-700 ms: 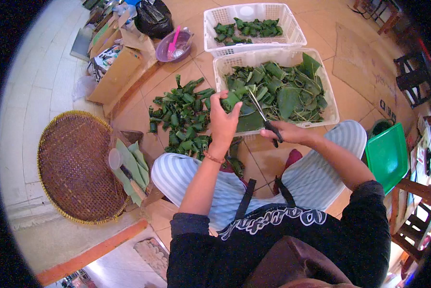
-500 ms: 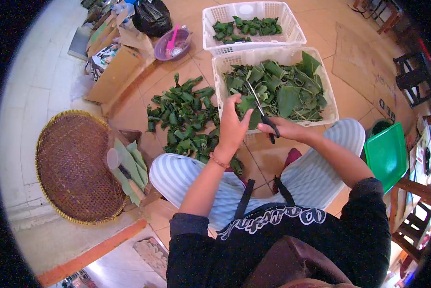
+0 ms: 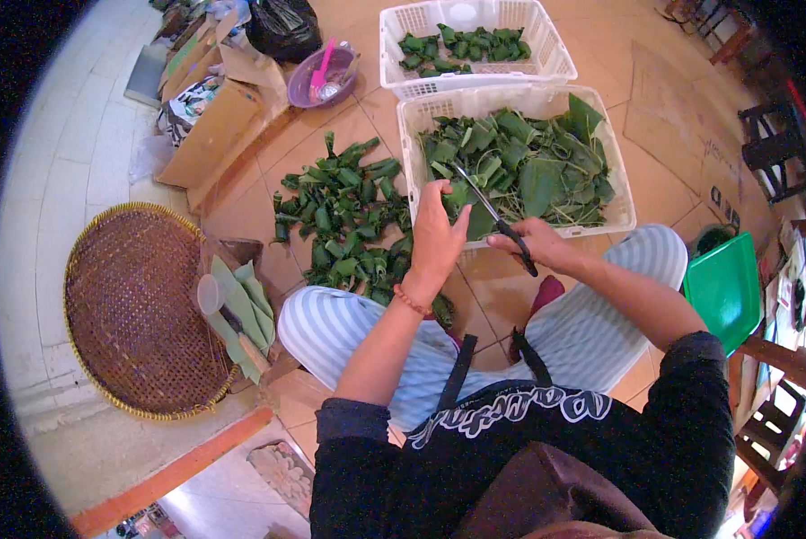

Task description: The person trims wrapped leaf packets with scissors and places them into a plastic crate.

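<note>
Many rolled leaf bundles (image 3: 344, 202) lie heaped on the floor (image 3: 488, 296), more sit in the far crate (image 3: 554, 45), and one green leaf piece (image 3: 459, 195), seemingly not yet fully trimmed, is pinched in the left hand (image 3: 437, 235) by scissors (image 3: 502, 225) the right hand (image 3: 544, 247) grips

black-handled scissors (image 3: 503, 225) — silver blades (image 3: 481, 196) slanting away and leftward, green leaf piece (image 3: 458, 195) — just beside the blades

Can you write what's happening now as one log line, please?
left hand: holding green leaf piece | right hand: holding scissors | place: at nearer white crate
</note>
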Demonstrator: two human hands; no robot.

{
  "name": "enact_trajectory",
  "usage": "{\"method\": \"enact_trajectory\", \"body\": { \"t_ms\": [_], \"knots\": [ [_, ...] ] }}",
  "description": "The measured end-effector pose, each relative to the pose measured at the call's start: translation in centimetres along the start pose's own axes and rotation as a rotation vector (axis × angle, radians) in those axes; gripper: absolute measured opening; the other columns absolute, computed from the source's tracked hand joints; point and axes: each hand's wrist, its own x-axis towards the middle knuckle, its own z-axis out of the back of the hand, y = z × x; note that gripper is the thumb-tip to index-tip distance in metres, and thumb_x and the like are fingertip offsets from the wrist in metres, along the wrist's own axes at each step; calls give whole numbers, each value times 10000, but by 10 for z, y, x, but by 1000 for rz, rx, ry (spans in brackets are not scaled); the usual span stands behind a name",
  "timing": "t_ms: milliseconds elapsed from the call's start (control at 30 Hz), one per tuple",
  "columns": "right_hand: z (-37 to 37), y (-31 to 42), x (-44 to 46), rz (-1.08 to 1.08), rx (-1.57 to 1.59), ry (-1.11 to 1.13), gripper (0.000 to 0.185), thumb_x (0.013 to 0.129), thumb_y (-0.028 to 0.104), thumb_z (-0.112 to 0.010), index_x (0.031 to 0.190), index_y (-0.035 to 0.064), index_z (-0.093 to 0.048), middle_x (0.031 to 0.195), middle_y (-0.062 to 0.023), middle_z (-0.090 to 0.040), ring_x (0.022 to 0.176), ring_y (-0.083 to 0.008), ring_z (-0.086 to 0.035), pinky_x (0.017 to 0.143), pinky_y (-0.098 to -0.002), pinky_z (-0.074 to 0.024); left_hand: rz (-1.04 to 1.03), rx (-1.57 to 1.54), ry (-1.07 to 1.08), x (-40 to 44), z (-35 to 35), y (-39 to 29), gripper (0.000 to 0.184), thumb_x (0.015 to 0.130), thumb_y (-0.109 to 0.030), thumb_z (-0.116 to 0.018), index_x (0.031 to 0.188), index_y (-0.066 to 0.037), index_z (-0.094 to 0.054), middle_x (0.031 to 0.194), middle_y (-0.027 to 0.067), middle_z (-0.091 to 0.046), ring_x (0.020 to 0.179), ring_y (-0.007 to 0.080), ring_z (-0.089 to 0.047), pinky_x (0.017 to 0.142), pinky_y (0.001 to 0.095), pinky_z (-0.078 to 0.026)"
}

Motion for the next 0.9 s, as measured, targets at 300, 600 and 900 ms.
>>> {"method": "enact_trajectory", "body": {
  "t_ms": [300,600,900],
  "knots": [
    [8,-24,24,23,98,-189,470,749,495,-629,586,71,-508,532,-7,-485,479,-88,-469,435,-239,-362,749,-349,373,34,0,22,509,703,-180,-708,1095,-1,-438,1005,141,-562,825,253,-584,747,363,-466],
    [24,5,15,102,283,-227,477,775,518,-580,600,79,-510,555,-4,-485,524,-94,-454,496,-243,-375,216,-1063,103,174,53,-14,574,787,-328,-631,1155,41,-391,1271,218,-324,1201,366,-303,820,477,-474],
    [7,31,8,236,157,-127,487,770,506,-593,642,39,-548,563,-11,-502,522,-98,-476,491,-258,-397,637,345,976,-29,26,186,125,634,-93,-562,653,12,-628,648,152,-625,579,230,-619,560,335,-488]
  ]
}}
